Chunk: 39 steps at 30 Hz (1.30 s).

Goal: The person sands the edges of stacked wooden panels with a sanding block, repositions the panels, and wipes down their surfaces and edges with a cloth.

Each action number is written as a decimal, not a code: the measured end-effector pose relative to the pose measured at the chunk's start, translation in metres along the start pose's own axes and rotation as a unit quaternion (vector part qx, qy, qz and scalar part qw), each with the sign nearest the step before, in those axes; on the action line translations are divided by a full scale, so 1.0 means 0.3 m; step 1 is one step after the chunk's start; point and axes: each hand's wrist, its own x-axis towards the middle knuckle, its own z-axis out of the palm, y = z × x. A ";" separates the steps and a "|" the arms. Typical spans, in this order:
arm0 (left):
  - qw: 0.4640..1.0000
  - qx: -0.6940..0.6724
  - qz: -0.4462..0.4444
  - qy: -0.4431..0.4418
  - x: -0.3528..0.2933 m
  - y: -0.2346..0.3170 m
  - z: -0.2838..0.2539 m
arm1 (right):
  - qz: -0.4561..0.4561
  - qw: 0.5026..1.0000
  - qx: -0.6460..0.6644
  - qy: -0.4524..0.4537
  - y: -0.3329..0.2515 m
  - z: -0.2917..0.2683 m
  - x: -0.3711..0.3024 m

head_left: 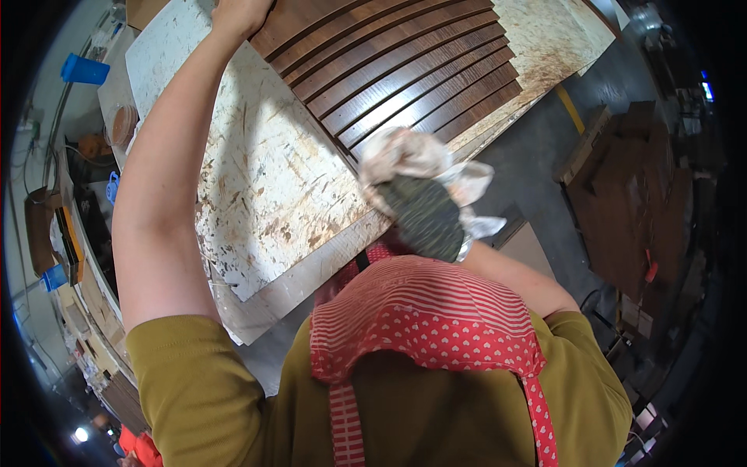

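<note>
Glossy dark brown wooden boards [397, 74] lie in a stepped, overlapping row at the top of the view. My left hand [240, 14] is by their upper left corner; its fingers run out of the picture, so I cannot see how they are bent. A dark green glove [424, 216] covers my right hand [420, 210], which is smeared by motion. Bunched in that hand is a stained whitish rag [406, 156], close to the boards' lower near corner. The gloved fingers are mostly hidden behind the cloth.
The boards rest on a white, paint-scuffed worktable [272, 179] whose near edge faces me. A blue cup [85, 70] and a round tub [124, 124] stand at the left. Large brown panels [630, 202] are stacked on the right, beyond the grey floor [521, 156].
</note>
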 end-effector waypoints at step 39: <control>0.999 0.032 0.018 0.002 -0.006 -0.069 0.011 | -0.071 0.857 -0.470 0.199 0.004 -0.723 0.188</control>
